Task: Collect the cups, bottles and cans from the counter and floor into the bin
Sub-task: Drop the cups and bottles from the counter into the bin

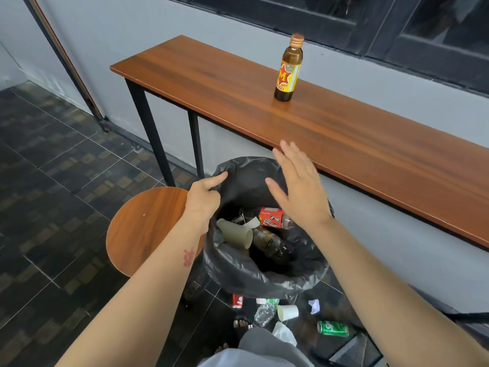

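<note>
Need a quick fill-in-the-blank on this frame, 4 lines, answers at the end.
1. The brown bottle stands upright on the ____.
2. The can lying inside the bin is ____.
3. The hand gripping the black bag at its rim is the person's ____ one.
4. The green can lies on the ____.
Missing words: counter; red; left; floor.

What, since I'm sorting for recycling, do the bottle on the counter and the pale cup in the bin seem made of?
Bottle: probably amber glass, glossy, with sharp highlights and see-through brown; the ribbed cap looks metal. Cup: likely paper, matte off-white, its mouth squashed out of round; thin plastic cannot be ruled out.
</note>
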`<state>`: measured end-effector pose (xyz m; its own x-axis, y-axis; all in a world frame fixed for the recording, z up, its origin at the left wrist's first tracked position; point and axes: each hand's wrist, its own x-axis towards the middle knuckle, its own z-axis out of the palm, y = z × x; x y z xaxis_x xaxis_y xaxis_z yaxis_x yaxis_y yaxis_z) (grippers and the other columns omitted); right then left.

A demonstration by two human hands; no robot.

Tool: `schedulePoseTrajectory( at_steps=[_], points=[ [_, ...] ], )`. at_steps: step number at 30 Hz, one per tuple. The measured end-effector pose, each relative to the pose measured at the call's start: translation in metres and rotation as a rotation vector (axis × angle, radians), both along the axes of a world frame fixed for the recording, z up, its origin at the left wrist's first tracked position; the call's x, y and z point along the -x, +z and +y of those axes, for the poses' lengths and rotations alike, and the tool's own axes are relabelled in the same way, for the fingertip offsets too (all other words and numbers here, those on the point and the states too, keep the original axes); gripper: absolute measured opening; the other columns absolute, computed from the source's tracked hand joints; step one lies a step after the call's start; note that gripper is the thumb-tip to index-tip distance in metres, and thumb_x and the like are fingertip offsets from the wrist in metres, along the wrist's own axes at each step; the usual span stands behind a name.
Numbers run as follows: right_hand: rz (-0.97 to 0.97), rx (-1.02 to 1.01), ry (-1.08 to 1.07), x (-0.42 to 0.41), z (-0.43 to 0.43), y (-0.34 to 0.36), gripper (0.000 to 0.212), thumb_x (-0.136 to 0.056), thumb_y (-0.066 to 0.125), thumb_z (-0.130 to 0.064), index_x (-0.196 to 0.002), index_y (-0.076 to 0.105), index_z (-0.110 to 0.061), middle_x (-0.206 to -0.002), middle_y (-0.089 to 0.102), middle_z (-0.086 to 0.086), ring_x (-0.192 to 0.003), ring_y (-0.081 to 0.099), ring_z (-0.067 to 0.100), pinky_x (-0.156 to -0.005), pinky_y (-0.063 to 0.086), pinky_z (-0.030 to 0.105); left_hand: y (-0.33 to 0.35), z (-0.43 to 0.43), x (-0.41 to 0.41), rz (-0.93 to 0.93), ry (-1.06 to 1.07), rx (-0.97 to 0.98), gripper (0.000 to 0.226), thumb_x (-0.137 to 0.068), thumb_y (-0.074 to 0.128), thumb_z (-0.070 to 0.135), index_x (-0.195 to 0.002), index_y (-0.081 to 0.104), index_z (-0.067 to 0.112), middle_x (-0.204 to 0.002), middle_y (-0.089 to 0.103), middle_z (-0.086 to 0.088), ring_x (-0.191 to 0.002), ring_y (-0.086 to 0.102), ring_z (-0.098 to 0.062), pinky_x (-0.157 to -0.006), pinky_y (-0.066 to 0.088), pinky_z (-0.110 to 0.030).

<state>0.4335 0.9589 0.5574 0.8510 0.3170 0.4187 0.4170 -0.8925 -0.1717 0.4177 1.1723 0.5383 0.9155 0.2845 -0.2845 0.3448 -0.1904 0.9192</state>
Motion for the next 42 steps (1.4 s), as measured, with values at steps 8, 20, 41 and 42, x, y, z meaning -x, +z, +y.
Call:
schedulePoseTrajectory(
  at_steps=[8, 20, 41, 42],
  points=[
    [0.041, -0.116, -0.246, -0.097, -0.007, 0.037, 0.069, -0.099, 0.041, -0.053, -0.155, 0.022, -0.017, -0.163, 0.016, 0.003, -0.151, 0.013, 0.021, -0.122, 0.016, 0.038, 0.004, -0.004, -0.022, 0.053, -0.006, 0.011, 0.066, -0.092, 0.034, -0.015, -0.127, 0.067, 0.032, -0.136, 0.06, 0.0, -0.072, 0.067, -0.012, -0.053, 0.05, -0.02],
    [0.279, -0.449, -0.315, -0.205, 0.011, 0.049, 0.094, -0.089, 0.064, -0.049, -0.156, 0.007, -0.015, -0.16, 0.025, 0.006, -0.144, 0.031, 0.027, -0.111, 0.036, 0.044, 0.009, -0.007, -0.046, 0.109, 0.029, -0.085, 0.063, -0.095, 0.033, -0.015, -0.128, 0.065, 0.028, -0.136, 0.059, -0.017, -0.029, 0.036, -0.001, -0.034, 0.03, -0.013],
    [0.291, -0.697, -0.073, -0.128, 0.02, 0.066, 0.053, -0.082, 0.07, -0.044, -0.118, 0.036, -0.023, -0.108, 0.056, -0.006, -0.092, 0.061, 0.009, -0.077, 0.056, 0.028, 0.003, -0.005, -0.038, 0.069, 0.075, -0.063, 0.067, -0.093, 0.031, -0.014, -0.125, 0.067, 0.031, -0.127, 0.065, -0.015, -0.029, 0.029, -0.003, -0.033, 0.027, -0.017],
    [0.303, -0.666, -0.048, -0.112, 0.022, 0.066, 0.052, -0.082, 0.07, -0.045, -0.115, 0.035, -0.024, -0.107, 0.057, -0.005, -0.09, 0.061, 0.01, -0.074, 0.056, 0.028, 0.001, -0.004, -0.033, 0.074, 0.079, -0.056, 0.067, -0.092, 0.031, -0.014, -0.125, 0.068, 0.032, -0.119, 0.068, -0.012, -0.03, 0.028, -0.003, -0.033, 0.027, -0.017]
  ],
)
